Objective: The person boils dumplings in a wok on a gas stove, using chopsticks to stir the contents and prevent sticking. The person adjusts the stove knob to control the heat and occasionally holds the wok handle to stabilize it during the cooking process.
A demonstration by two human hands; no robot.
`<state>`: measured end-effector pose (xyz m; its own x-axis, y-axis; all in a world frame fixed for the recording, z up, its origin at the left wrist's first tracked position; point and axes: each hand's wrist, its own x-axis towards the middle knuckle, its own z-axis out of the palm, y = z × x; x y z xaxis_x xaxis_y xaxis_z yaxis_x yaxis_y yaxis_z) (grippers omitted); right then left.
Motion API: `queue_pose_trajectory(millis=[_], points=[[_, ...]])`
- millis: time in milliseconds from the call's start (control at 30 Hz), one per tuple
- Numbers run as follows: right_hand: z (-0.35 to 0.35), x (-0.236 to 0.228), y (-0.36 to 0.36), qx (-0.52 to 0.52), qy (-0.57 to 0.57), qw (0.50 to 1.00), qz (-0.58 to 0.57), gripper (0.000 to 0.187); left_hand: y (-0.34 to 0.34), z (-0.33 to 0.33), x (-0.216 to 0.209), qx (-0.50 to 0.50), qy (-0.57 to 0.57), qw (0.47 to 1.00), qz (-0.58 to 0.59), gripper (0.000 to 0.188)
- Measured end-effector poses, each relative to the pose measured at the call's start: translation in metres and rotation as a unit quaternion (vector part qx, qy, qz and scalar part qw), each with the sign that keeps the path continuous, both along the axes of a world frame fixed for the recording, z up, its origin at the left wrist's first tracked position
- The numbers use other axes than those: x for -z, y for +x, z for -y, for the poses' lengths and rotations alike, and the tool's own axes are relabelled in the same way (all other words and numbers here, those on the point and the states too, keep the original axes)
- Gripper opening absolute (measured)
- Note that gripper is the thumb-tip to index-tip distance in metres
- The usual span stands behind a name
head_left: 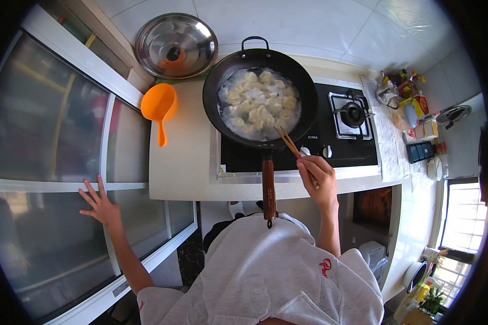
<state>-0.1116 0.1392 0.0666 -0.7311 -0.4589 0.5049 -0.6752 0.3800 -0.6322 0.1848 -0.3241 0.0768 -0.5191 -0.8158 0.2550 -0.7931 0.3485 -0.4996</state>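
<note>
Right fingers (pixel 315 164) grip chopsticks (pixel 290 142) at the near side of the wok (pixel 306 96); left fingers (pixel 101 188) spread. Gentle nudging should keep dumplings (pixel 261 116) whole.

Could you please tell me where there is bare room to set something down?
The counter is bare between the orange dipper and the wok, to the front edge. A narrower patch appears on the pale sheet right of the stove, short of the crowded bottles and packets. The right hand crowds the stove's front.
</note>
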Motion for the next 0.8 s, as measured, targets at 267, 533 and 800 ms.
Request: queue_pose_trajectory(millis=[267,533,800], points=[[-0.004,0.0,-0.002,0.009,0.005,1.0,0.022,0.006,-0.007,0.012,0.005,0.021,-0.02,1.0,0.013,0.125],[-0.005,-0.003,-0.002,0.02,0.003,1.0,0.005,0.006,-0.026,0.025,0.009,0.026,-0.009,1.0,0.006,0.119],[-0.005,-0.001,-0.002,0.026,0.006,1.0,0.011,0.006,-0.048,0.042,0.015,0.032,-0.013,0.999,0.003,0.116]])
